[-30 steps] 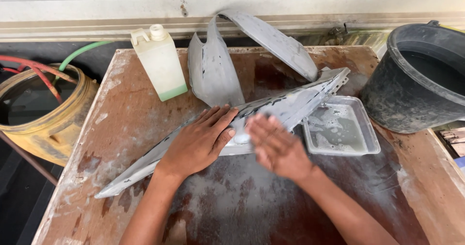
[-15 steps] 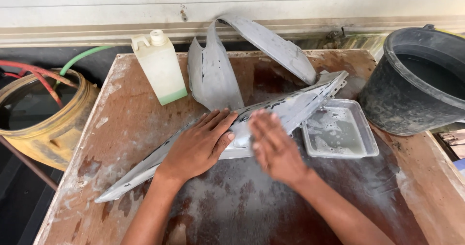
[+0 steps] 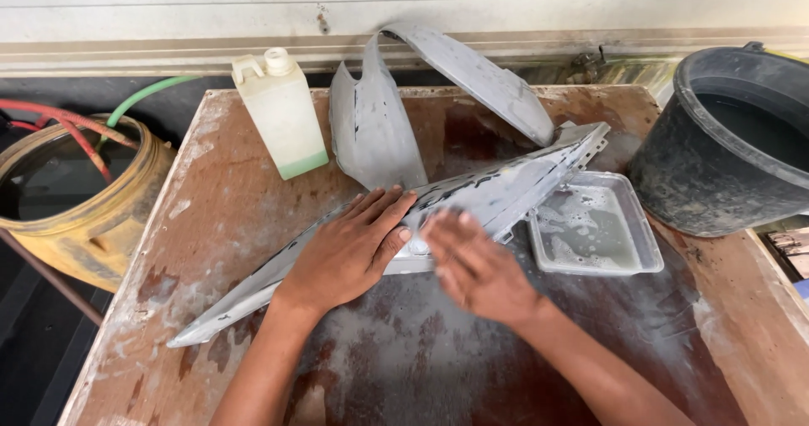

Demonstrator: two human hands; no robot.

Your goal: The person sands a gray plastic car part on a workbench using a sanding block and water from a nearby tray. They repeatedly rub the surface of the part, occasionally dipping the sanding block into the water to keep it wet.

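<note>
Head view: long grey panel [image 3: 472, 198] lies diagonally on worktop [image 3: 211, 215], btwn bottle [image 3: 282, 114] & soapy tray [image 3: 594, 232]. Left hand [image 3: 350, 253] flat on it, fingers spread open. Right hand [image 3: 476, 266] blurred, fingers flat on panel, gripping nothing.

Wet brown table [image 3: 211, 224] bears grey panels [image 3: 506, 192], jug [image 3: 282, 114], tray [image 3: 594, 234].

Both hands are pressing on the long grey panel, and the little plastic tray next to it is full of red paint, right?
Not quite. In the head view the clear plastic tray holds cloudy, soapy-looking water, not red paint. The rest is right: the left hand and right hand both press on the long grey panel.
</note>
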